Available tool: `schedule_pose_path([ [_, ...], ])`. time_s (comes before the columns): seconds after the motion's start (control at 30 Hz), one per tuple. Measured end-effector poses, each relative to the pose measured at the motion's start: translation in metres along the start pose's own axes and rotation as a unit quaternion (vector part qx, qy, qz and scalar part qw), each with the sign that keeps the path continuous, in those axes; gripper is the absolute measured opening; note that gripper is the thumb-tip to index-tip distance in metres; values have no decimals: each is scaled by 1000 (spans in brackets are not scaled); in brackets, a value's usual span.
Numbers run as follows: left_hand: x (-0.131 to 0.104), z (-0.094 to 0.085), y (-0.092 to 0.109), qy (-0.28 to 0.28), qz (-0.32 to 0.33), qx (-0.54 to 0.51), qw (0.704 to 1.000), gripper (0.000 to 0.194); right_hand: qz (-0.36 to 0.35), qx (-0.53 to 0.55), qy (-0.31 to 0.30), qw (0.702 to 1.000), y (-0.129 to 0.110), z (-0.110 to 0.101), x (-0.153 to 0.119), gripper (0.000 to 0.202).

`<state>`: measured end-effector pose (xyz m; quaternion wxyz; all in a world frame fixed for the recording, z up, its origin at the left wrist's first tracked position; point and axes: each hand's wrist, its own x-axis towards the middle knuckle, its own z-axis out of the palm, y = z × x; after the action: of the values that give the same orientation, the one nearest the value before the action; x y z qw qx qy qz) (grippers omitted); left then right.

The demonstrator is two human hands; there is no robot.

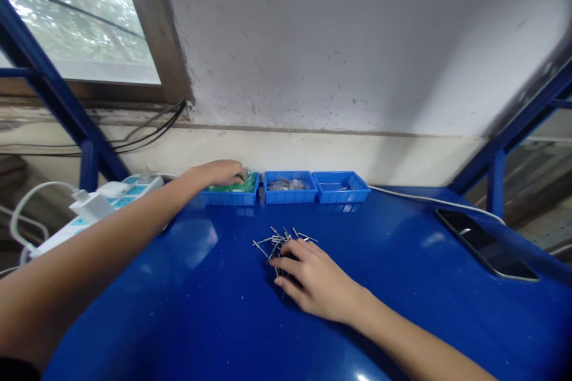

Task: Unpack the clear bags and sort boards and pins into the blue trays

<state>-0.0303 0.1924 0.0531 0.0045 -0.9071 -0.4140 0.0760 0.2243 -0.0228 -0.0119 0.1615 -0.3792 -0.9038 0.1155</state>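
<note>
My left hand (pixel 226 172) reaches over the left blue bin (pixel 230 198), which holds shiny green contents (pixel 241 184) that look like plastic. Its fingers are bent down together at the green material; whatever is between them is too small to make out. In the middle of the table, a loose pile of thin silver pop rivets (pixel 274 241) lies in a criss-cross heap. My right hand (pixel 313 277) rests palm down at the near right side of this pile. Its fingers are apart and slightly curved over the rivets, hiding some of them.
Two more blue bins stand by the wall: the middle bin (pixel 290 196) holds small greyish pieces, the right bin (pixel 344 195) a few thin metal pieces. A phone (pixel 485 244) lies on the blue table (pixel 201 309) at right. A power strip (pixel 129 190) with plugs stands left.
</note>
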Motion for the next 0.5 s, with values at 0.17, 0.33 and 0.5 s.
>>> schedule_pose_path([
  [0.17,1,6,-4,64,1,-13,998,29,1,-1,1,1000,0,0,1,33],
  [0.33,7,12,-8,79,-8,-91,993,33,-1,1,2,1000,-1,-1,0,33],
  [0.5,7,12,-8,48,-7,-106,993,18,-1,7,12,1000,0,0,1,33],
])
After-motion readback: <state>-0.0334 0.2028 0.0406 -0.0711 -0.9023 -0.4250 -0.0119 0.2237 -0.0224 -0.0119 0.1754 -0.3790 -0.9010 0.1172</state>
